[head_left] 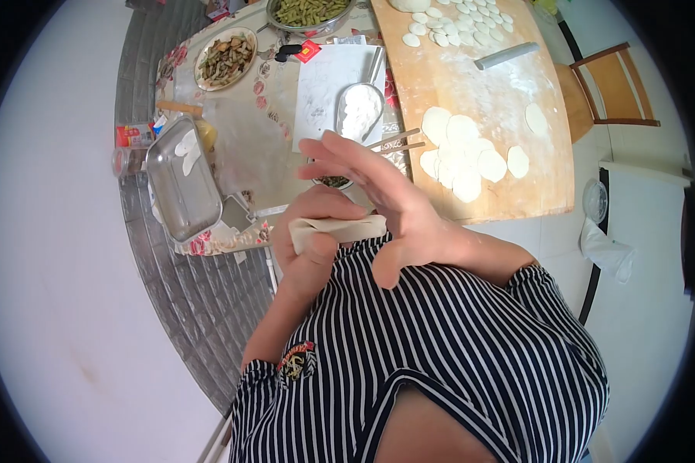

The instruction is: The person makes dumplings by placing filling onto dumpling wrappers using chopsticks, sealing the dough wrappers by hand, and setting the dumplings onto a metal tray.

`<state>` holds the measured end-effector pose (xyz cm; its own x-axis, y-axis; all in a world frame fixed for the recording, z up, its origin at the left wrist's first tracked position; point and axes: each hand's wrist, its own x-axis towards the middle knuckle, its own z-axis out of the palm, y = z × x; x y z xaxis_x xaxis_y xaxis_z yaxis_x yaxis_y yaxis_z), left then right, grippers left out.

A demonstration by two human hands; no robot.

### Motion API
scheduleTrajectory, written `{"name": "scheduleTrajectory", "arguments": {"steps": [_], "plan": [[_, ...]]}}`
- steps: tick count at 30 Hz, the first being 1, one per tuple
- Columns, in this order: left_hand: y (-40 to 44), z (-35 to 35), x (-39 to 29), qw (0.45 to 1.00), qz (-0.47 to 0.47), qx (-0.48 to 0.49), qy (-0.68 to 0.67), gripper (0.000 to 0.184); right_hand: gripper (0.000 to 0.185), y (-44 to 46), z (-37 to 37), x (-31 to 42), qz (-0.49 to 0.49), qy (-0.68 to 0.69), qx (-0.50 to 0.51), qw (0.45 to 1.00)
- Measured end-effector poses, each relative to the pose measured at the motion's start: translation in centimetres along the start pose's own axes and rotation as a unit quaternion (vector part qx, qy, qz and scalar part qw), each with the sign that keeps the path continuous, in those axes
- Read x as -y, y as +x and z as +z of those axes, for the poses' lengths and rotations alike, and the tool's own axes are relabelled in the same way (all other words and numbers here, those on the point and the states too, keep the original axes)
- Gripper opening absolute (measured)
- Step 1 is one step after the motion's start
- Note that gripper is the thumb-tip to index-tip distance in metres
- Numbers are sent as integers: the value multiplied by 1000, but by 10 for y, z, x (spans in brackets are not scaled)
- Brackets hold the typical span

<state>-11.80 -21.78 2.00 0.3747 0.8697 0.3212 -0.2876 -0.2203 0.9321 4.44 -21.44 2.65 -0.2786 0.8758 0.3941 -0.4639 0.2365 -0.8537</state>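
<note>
A folded dough wrapper (340, 229) is pinched between the thumb and fingers of my left hand (310, 231), close to my chest. My right hand (401, 204) is beside it with thumb and fingers spread, its palm near the right end of the dough. Behind the hands, a small bowl of dark filling (333, 182) is partly covered by my right hand. Chopsticks (401, 143) extend past the bowl to the right. Round flat wrappers (467, 187) overlap on the wooden board (517, 202).
A metal tray (187, 193) with a few pieces of dough stands left. Farther back are a plate of food (225, 59), a bowl of green pieces (309, 11), a scoop of flour (361, 108), a rolling pin (506, 55) and small dough discs (448, 36). A chair (618, 85) stands right.
</note>
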Motion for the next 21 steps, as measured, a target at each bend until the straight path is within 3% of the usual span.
{"name": "scheduleTrajectory", "arguments": {"steps": [2, 3, 5, 8, 10, 11, 13, 14, 16, 21], "plan": [[-7, 8, 0, 981, -92, -70, -154, 62, 130, 0, -3, -4, 60, -34, 62, 996], [-5, 12, -5, 974, -119, -76, -179, 56, 126, 0, 4, 8, 127, 12, 42, 991], [-4, 22, -6, 975, -137, -77, -159, 56, 126, -2, -1, -6, 89, 8, 66, 994], [0, 28, -14, 980, -156, -73, -97, 57, 113, 0, 2, -11, 33, 21, 48, 998], [2, 32, -19, 977, -200, -69, 7, 62, 93, 5, -5, -13, -75, -146, 71, 984], [1, 31, -15, 977, -201, -69, 7, 62, 93, 4, -4, -12, -75, -145, 71, 984], [-3, 28, -6, 977, -191, -84, -46, 55, 66, 2, 0, -10, -47, -80, 43, 995], [-3, 29, -6, 977, -192, -85, -46, 55, 66, 3, -2, -8, -46, -80, 43, 995], [2, 33, -8, 977, -179, -119, -4, 48, 48, 3, -5, -1, 31, -142, 49, 988], [0, 31, 0, 980, -149, -131, 19, 39, 39, 2, -6, -8, -41, -244, 6, 969]]}}
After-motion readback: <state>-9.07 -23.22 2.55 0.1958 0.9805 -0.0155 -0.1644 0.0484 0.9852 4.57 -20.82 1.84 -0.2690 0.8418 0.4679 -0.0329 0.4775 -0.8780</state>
